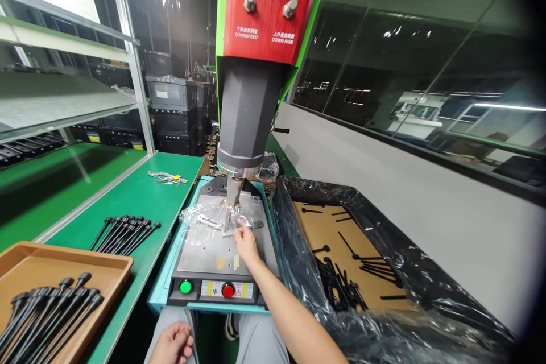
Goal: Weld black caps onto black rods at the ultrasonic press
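My right hand reaches over the metal base plate of a bench press machine. Its thumb and index finger are drawn close together at the small metal fixture, just below the machine's metal horn. Whatever lies between those fingertips is too small or hidden to make out. Clear plastic film lies crumpled around the fixture. Down by my lap, my left hand rests with its fingers curled in, and nothing shows in them. A green button and a red button sit on the machine's front.
On the left, a brown tray holds black round-headed rods; another bundle of rods lies on the green table. Pliers lie farther back. A plastic-lined box with more black parts stands right.
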Demonstrator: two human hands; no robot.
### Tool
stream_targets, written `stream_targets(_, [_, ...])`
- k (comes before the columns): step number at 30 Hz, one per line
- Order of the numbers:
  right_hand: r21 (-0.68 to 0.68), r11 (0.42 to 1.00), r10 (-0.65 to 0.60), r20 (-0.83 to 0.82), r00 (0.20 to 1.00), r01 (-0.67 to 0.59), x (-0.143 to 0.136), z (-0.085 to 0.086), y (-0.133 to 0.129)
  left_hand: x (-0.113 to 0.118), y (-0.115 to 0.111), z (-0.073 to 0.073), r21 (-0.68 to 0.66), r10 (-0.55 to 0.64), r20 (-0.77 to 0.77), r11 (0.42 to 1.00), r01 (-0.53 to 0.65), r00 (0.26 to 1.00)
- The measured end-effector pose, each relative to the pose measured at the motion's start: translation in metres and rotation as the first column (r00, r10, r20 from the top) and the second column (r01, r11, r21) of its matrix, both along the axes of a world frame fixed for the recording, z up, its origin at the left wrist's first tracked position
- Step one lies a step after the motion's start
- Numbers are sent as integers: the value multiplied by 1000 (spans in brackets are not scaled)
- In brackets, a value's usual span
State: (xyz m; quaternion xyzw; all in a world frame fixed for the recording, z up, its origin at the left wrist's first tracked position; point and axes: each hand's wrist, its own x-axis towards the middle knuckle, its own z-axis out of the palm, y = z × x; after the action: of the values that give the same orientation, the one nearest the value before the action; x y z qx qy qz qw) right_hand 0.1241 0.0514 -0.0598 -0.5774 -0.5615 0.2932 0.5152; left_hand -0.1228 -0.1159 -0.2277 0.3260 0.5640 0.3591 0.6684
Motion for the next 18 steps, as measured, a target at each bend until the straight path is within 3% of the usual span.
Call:
stream_targets(10, [182,967,-201,119,972,177,-4,22,25,-4,2,-5,-34,37,83,999,-34,996])
stream_targets(18, [214,977,-30,77,997,13,-3,44,56,-4,3,-5,-53,31,73,998,-27,997])
